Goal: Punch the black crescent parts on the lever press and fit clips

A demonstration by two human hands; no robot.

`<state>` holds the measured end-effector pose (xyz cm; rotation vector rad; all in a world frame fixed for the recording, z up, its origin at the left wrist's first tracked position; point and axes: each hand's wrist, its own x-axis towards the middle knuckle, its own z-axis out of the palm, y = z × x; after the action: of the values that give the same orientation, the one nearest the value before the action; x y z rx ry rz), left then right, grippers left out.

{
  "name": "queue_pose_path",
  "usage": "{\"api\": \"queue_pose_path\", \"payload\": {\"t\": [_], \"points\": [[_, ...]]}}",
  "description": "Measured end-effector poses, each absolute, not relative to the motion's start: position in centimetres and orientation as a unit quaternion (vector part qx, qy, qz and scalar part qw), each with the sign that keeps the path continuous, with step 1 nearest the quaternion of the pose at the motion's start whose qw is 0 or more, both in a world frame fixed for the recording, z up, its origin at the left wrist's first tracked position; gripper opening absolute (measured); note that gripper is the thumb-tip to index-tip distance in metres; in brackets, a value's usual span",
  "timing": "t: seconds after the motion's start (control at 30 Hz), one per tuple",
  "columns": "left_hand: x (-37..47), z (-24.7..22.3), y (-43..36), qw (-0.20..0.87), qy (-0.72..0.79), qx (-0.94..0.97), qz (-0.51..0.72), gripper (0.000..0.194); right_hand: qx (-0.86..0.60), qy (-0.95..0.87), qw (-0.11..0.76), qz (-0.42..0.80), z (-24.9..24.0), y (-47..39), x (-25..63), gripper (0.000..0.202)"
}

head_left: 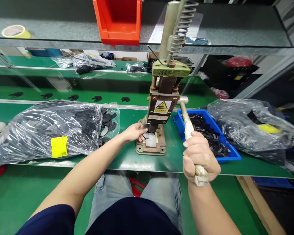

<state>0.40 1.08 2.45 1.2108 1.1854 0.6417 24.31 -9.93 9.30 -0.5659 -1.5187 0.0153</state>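
A hand press (160, 107) with a yellow warning label stands on the green bench. My left hand (135, 132) is at the left of its base, pinching a small dark flat piece (145, 126) beside the ram. Below the ram lies a pale square plate (151, 140). My right hand (201, 156) is wrapped round the press's taped lever (188, 122), which slants down toward me. To the left, a clear plastic bag (51, 127) holds dark curved pieces, some showing at its open end. A blue tray (232, 156) of black parts sits right of the press.
A red bin (121, 37) and a tape roll (16, 31) are on the shelf above. Dark curved pieces (97, 98) lie in a row on the green strip behind. Another plastic bag (250, 127) lies at the right. The bench edge (161, 171) runs in front of my legs.
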Motion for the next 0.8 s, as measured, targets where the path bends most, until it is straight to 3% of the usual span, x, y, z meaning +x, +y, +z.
{"api": "queue_pose_path", "payload": {"t": [0.17,0.6,0.8], "points": [[1.2,2.4,1.9,0.621,0.522,0.535,0.237,0.020,-0.238,-0.675,0.698,0.005,9.3,-9.7,24.2,0.018],[2.8,2.9,2.5,0.564,0.577,0.564,0.177,0.027,-0.268,-0.680,0.682,0.005,9.6,-10.0,24.6,0.019],[1.7,3.1,1.4,0.556,0.507,0.627,0.202,0.027,-0.267,-0.651,0.711,-0.022,9.1,-9.2,24.5,0.024]]}}
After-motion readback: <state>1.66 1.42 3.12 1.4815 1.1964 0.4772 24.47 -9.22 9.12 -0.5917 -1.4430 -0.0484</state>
